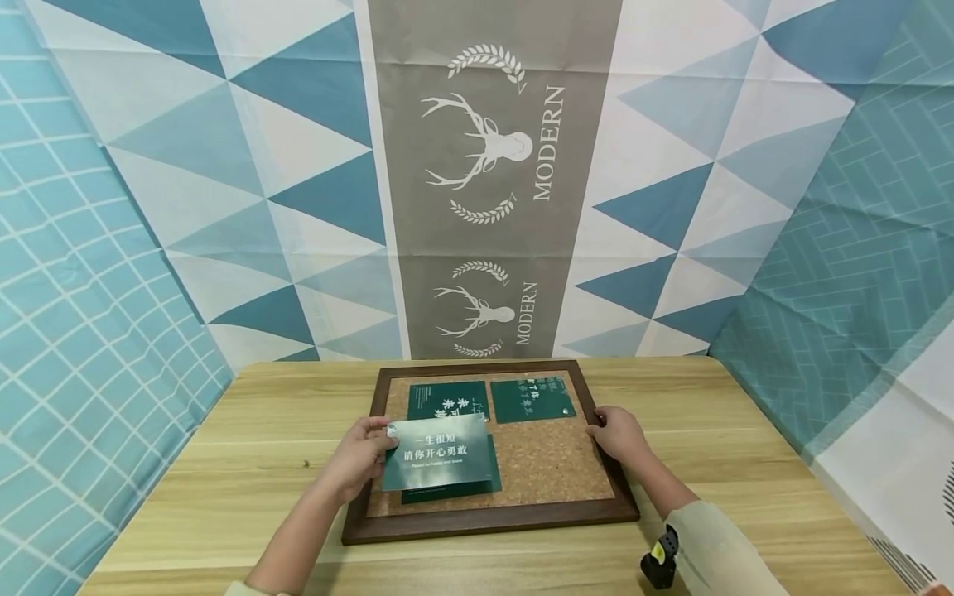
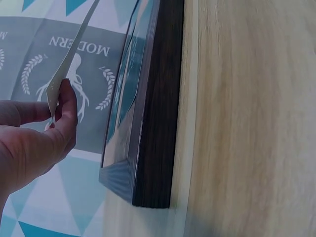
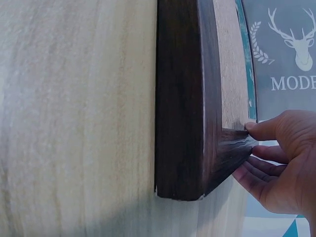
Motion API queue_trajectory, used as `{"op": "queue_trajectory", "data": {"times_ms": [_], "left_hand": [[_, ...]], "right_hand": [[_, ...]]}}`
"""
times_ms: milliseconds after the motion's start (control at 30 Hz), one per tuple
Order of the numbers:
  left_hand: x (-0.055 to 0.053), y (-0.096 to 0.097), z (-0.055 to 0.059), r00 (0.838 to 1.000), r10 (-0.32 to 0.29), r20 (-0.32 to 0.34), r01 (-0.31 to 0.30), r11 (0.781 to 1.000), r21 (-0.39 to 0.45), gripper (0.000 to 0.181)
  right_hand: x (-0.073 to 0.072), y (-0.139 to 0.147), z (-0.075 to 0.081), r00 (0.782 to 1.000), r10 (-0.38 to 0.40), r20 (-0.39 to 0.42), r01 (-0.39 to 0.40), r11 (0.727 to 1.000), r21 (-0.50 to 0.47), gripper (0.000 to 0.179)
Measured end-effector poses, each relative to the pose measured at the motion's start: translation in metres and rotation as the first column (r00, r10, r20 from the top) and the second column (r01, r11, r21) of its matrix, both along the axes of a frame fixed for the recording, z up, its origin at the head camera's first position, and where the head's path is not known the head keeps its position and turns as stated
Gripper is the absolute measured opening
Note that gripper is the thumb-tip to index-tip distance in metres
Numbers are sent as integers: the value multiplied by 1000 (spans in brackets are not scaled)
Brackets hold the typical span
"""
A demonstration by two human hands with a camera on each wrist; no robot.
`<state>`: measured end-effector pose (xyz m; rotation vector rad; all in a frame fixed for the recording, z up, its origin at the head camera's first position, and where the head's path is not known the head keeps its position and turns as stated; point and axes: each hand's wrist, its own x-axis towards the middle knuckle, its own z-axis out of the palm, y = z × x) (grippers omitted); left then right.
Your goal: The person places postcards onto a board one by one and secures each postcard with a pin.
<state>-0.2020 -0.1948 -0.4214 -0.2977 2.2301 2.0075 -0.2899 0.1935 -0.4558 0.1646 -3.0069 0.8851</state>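
A corkboard (image 1: 551,463) in a dark wooden frame lies flat on the table. My left hand (image 1: 356,463) pinches the left edge of a green postcard (image 1: 440,473) printed with white characters, thumb on its face. In the left wrist view the postcard (image 2: 66,64) is raised off the board and slanted. Beneath it, a second green card (image 1: 455,495) is partly hidden. My right hand (image 1: 622,434) grips the right side of the frame; in the right wrist view the thumb is at the inner edge of the frame (image 3: 182,108) and the other fingers are at its outer side.
Two more green cards lie along the board's upper part, one at the left (image 1: 432,399) and one at the right (image 1: 531,403). The wood-grain table (image 1: 261,463) extends around the board. Behind stands a patterned backdrop (image 1: 484,207) with deer heads. A dark wrist device (image 1: 660,561) sits by the right sleeve.
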Motion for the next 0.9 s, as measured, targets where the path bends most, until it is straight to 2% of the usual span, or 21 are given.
{"op": "queue_trajectory", "data": {"times_ms": [433,900], "left_hand": [[-4,20,-4,1000,-13,-26,13,1000,24,39],[-8,38,-5,999,-49,1,49,999,11,42]], "right_hand": [[0,1,-2,1000,3,-7,-3,1000,5,44],[1,0,0,1000,-7,0,7,1000,22,44]]}}
